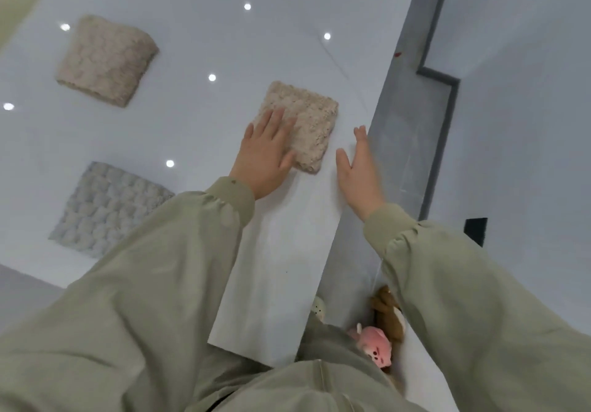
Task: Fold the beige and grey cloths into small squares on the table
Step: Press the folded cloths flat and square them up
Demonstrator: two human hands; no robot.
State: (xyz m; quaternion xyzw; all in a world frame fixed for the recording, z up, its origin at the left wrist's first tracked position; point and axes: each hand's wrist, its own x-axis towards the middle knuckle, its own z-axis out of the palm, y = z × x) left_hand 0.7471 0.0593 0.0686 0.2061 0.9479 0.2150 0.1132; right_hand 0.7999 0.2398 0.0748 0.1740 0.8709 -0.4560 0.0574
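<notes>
A glossy white table [198,117] stood over a grey floor [511,124]. Near its right edge lay a folded beige knobbly cloth square [307,124]. The left hand [265,156] pressed flat on it with straight fingers. The right hand [359,172], fingers straight and holding nothing, was just beside it.

No writing, label, brand, number or sign can be read anywhere: not on the near beige cloth [308,114], the far beige cloth [105,60], the grey cloth [105,207], the white table [224,44], the green sleeves [144,283] or the pink plush toy [372,344]
</notes>
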